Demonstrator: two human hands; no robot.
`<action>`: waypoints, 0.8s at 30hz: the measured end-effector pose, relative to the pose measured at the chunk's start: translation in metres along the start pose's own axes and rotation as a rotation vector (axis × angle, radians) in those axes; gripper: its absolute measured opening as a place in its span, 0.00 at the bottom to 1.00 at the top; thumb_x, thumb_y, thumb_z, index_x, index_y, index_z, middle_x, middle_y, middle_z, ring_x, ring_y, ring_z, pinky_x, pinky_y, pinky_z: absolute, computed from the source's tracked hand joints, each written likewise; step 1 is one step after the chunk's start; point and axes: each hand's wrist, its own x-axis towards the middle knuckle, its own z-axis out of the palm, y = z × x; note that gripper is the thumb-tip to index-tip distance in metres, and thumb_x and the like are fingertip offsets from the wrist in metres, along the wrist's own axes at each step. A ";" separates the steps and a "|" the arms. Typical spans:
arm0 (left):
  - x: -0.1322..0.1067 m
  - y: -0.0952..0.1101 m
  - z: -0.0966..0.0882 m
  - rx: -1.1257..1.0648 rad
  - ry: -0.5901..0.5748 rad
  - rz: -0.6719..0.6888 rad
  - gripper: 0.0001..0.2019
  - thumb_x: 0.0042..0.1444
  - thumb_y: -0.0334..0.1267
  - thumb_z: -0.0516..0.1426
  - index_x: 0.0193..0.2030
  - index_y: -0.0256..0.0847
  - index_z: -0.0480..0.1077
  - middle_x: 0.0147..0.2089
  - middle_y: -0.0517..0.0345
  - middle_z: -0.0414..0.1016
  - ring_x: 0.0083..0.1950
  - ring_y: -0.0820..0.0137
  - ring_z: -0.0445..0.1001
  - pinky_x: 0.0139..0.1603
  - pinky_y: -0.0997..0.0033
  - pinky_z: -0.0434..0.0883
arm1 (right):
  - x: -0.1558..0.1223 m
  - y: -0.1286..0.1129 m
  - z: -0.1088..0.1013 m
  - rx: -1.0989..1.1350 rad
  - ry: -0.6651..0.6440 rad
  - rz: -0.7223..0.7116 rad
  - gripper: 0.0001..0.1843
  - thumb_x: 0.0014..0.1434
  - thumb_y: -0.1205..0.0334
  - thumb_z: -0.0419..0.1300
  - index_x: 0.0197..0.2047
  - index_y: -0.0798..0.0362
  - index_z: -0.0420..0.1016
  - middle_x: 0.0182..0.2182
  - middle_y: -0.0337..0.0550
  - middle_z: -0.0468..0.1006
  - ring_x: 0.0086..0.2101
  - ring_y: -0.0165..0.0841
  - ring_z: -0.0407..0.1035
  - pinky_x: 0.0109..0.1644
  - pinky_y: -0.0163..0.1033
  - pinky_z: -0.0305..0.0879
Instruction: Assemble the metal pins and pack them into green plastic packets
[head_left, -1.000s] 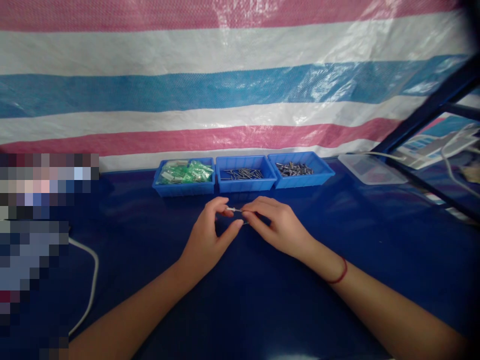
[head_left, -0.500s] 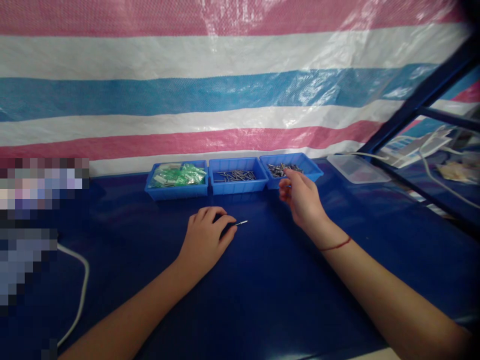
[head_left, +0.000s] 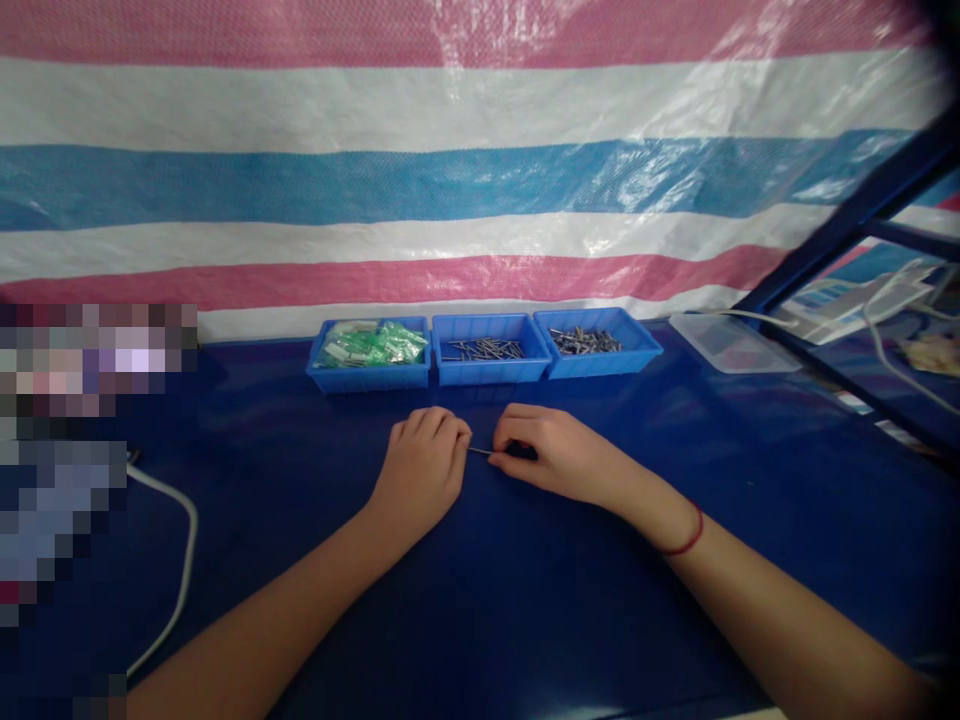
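Note:
My left hand (head_left: 424, 460) rests low over the blue table, fingers closed on a thin metal rod (head_left: 480, 450) that points right. Thumb and forefinger of my right hand (head_left: 551, 450) are pinched at the rod's right end. Whether a small separate part sits between those right fingertips is hidden. Behind the hands stand three blue bins. The middle bin (head_left: 491, 375) holds several thin metal rods or nails, and the right bin (head_left: 607, 362) holds small, dark metal pieces. Green-and-clear plastic packets (head_left: 375, 343) fill the left bin (head_left: 371, 380).
A clear plastic lid or tray (head_left: 735, 343) lies right of the bins, near a dark blue metal frame (head_left: 840, 225). A white cable (head_left: 191, 530) curves along the left side. Striped plastic sheeting (head_left: 450, 185) hangs behind the table.
My right hand has come from the right bin down and left to the rod's tip. My left fingers have closed further around the rod. The view has shifted slightly.

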 end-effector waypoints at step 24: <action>-0.003 -0.001 -0.014 -0.555 0.183 -0.014 0.05 0.61 0.37 0.55 0.38 0.41 0.72 0.36 0.59 0.75 0.36 0.72 0.72 0.39 0.73 0.68 | 0.003 -0.021 0.001 0.546 0.123 0.138 0.06 0.61 0.61 0.58 0.39 0.53 0.74 0.33 0.39 0.72 0.29 0.26 0.64 0.32 0.32 0.61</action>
